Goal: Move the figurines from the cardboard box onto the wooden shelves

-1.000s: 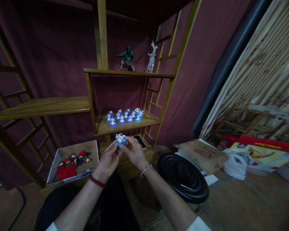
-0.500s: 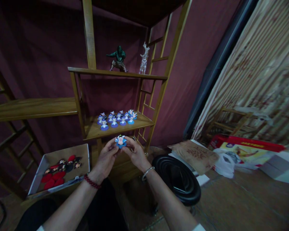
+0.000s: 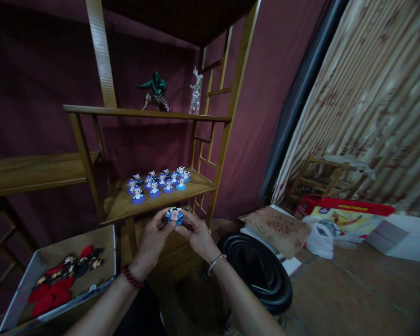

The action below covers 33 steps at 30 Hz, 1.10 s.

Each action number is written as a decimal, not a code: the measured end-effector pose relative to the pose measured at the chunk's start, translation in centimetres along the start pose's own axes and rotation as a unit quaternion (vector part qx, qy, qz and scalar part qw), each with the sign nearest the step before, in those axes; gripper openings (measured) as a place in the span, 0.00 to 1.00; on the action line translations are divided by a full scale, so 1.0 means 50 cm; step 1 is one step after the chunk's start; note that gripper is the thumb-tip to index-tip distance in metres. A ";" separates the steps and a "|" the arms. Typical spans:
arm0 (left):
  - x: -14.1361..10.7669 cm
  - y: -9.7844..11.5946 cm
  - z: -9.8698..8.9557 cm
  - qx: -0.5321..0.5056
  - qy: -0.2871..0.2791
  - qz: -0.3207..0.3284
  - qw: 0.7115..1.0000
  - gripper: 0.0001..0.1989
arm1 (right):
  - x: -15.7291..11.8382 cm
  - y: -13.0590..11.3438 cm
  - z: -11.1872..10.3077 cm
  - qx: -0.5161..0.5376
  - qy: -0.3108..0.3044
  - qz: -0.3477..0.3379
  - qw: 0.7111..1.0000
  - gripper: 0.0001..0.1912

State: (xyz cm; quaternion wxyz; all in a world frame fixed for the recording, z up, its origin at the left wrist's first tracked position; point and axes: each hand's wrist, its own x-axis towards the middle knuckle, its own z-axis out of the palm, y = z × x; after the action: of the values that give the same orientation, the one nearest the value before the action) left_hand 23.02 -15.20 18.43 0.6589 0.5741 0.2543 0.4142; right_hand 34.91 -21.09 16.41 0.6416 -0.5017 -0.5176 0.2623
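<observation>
Between the fingertips of both hands is a small figurine (image 3: 175, 215) with a blue base and a pale pinkish body. My left hand (image 3: 154, 238) grips it from the left, fingers closed, a dark red bead bracelet on the wrist. On its other side my right hand (image 3: 198, 235) pinches it too; that wrist wears a silver bangle. Just beyond the hands, several similar figurines (image 3: 154, 189) on purple and blue bases stand in rows on the lower wooden shelf (image 3: 121, 205).
Left below, an open cardboard box (image 3: 108, 247) holds red and black figurines. A green figure (image 3: 156, 91) and a clear statuette (image 3: 195, 93) stand on the upper shelf (image 3: 143, 113). A round black stool (image 3: 227, 247) with a phone-like dark slab stands right, near a white plastic bag (image 3: 319, 240).
The view has turned slightly to the right, so the shelf and box appear farther left and lower. Both hands still hold the figurine, which looks slightly tilted differently.
</observation>
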 end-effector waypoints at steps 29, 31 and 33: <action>0.133 -0.042 0.154 0.023 -0.035 0.065 0.997 0.20 | 0.215 0.042 -0.182 -0.033 0.055 0.018 0.998 0.23; 0.140 -0.031 0.163 0.040 -0.064 0.067 0.995 0.18 | 0.235 0.047 -0.195 -0.059 0.059 0.018 0.996 0.23; 0.149 -0.019 0.170 0.047 -0.081 0.053 0.994 0.16 | 0.252 0.054 -0.204 -0.086 0.062 0.019 0.994 0.22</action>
State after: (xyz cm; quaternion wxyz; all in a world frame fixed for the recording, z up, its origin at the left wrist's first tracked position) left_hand 34.08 -13.62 20.37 0.6271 0.6487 0.1883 0.3879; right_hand 49.00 -13.13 19.41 0.6216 -0.5800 -0.4881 0.1972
